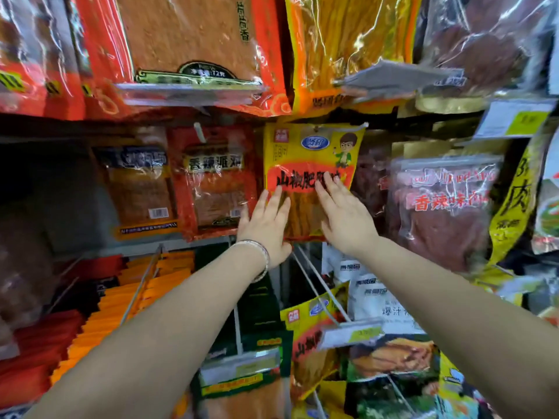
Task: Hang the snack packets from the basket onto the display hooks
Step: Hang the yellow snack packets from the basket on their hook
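Note:
A yellow snack packet (311, 158) with red lettering and a cartoon figure hangs in the middle row of the display. My left hand (266, 222), with a silver bracelet at the wrist, lies flat against the packet's lower left part, fingers straight. My right hand (341, 213) lies flat on its lower right part, fingers straight and spread. Neither hand grips anything. The hook that carries the packet is hidden behind its top edge. The basket is out of view.
A red packet (214, 182) hangs just left of the yellow one, a clear packet of dark red snack (444, 207) to the right. Large packets (193, 49) hang above. Wire hooks (320, 285) with price tags (351, 332) and more packets jut out below.

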Demonstrator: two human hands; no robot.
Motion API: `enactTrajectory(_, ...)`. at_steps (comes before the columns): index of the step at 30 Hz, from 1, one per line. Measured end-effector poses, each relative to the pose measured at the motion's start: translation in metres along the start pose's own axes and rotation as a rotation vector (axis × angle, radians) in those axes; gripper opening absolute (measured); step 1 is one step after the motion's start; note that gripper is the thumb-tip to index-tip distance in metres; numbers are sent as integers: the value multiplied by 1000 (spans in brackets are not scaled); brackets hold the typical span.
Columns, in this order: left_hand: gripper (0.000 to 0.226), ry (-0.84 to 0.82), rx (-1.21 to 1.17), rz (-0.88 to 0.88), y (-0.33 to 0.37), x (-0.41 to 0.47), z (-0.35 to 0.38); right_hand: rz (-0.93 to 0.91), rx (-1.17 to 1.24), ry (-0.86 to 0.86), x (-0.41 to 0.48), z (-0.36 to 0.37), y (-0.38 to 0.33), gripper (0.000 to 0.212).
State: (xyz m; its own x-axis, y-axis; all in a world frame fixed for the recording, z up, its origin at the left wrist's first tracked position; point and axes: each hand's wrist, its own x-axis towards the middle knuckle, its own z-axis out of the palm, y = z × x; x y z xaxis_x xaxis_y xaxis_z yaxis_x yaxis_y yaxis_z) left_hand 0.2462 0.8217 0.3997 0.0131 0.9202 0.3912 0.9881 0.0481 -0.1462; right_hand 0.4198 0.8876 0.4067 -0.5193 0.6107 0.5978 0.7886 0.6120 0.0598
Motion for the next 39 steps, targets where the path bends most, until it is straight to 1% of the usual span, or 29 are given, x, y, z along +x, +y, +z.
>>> enactTrajectory(2, 91, -67, -1, -4, -1, 2, -2, 26, -14, -59, 7, -6, -3, 72)
enactTrajectory(5, 89, -123, -16, -6, -1, 0, -10, 86, 11, -143, 10, -22, -12, 69)
enactTrajectory(7, 82, -158, -80, -7, -1, -9, -17, 130, 71, -154, 5, -33, -20, 64)
enactTrajectory(9, 72, -167, -173, -17, 0, -26, -23, 164, 146, -130, -8, -43, -27, 57)
enactTrajectory(12, 58, -64, -348, -45, 6, -64, -32, 212, 354, -72, -46, -50, -39, 43)
enactTrajectory(14, 43, 47, -519, -54, 13, -100, -36, 244, 524, -44, -84, -51, -47, 33)
enactTrajectory(16, 26, 153, -676, -86, 24, -146, -38, 248, 635, -14, -128, -49, -55, 25)
enactTrajectory(18, 18, 204, -825, -144, 40, -203, -31, 271, 748, -41, -179, -42, -64, 19)
enactTrajectory(20, 16, 184, -965, -253, 58, -271, -13, 307, 857, -144, -239, -32, -77, 19)
enactTrajectory(21, 16, 125, -1032, -329, 67, -307, 0, 328, 891, -212, -271, -25, -84, 19)
enactTrajectory(24, 19, -141, -1102, -616, 102, -430, 47, 425, 942, -476, -377, -1, -114, 21)
enactTrajectory(26, 25, -318, -1171, -891, 126, -515, 67, 479, 951, -683, -445, 13, -138, 22)
enactTrajectory(27, 25, -428, -1167, -989, 140, -560, 73, 510, 934, -809, -479, 18, -149, 24)
enactTrajectory(28, 22, -519, -1150, -1064, 154, -601, 74, 552, 925, -931, -510, 21, -160, 25)
enactTrajectory(29, 16, -563, -1104, -1148, 166, -638, 75, 590, 920, -1037, -539, 22, -170, 23)
enactTrajectory(31, 11, -636, -1056, -1355, 188, -707, 72, 613, 877, -1243, -589, 23, -189, 14)
enactTrajectory(32, 15, -645, -1059, -1466, 199, -737, 66, 619, 836, -1342, -610, 23, -199, 18)
enactTrajectory(34, 23, -691, -1081, -1607, 216, -787, 56, 608, 774, -1509, -642, 25, -219, 26)
enactTrajectory(36, 25, -756, -1107, -1634, 224, -823, 50, 582, 757, -1665, -666, 28, -240, 29)
enactTrajectory(39, 26, -666, -1094, -1754, 213, -860, 46, 538, 757, -1788, -685, 34, -275, 29)
